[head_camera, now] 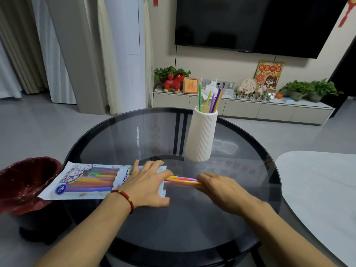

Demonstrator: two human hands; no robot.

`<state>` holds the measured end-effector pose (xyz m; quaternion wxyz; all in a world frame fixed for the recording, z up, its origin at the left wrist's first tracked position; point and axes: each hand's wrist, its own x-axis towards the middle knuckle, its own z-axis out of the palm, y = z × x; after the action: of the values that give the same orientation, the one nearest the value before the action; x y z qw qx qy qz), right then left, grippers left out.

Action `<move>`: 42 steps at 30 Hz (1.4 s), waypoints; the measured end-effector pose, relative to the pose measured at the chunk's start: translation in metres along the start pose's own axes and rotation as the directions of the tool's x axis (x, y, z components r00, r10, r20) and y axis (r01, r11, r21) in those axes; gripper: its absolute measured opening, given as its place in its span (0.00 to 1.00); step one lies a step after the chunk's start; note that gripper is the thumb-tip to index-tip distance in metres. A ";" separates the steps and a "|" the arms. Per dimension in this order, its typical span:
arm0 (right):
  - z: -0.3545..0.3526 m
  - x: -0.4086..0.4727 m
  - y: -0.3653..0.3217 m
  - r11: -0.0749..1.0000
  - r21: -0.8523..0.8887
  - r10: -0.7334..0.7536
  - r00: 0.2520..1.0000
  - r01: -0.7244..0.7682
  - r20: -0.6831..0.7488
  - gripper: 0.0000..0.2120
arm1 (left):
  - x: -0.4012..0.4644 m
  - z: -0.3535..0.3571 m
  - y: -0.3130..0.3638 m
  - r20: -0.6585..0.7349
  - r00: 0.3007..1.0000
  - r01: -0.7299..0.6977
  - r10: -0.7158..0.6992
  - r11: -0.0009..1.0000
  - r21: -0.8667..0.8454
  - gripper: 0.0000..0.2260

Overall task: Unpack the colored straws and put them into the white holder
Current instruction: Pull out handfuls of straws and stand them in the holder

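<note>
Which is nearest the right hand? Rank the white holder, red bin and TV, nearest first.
From the right hand, head view:
1. White holder, just beyond it on the table.
2. Red bin, far left, beside the table.
3. TV, on the back wall.

Bare forearms, no sleeves; red cord bracelet (126, 199) w/ gold beads, left wrist

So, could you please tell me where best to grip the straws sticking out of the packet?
Probably grip the bundle of straws at its exposed ends, coming from the right, in line with its length. It lies flat, pointing right out of the packet mouth; the left hand presses the packet down, and the right hand already grips there.
</note>
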<state>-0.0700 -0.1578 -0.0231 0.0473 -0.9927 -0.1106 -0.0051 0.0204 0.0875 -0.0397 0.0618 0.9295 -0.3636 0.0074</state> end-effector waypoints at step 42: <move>0.008 -0.003 -0.025 -0.056 0.997 0.448 0.894 0.057 -0.026 0.15 | 0.016 0.003 0.043 -0.007 0.996 -0.089 0.089 0.984 -0.151 0.12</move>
<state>-0.0778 -0.1336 -0.0287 0.7582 -0.6405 0.0776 -0.0939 0.0026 0.0450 -0.0375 0.1319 0.9049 -0.4043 -0.0175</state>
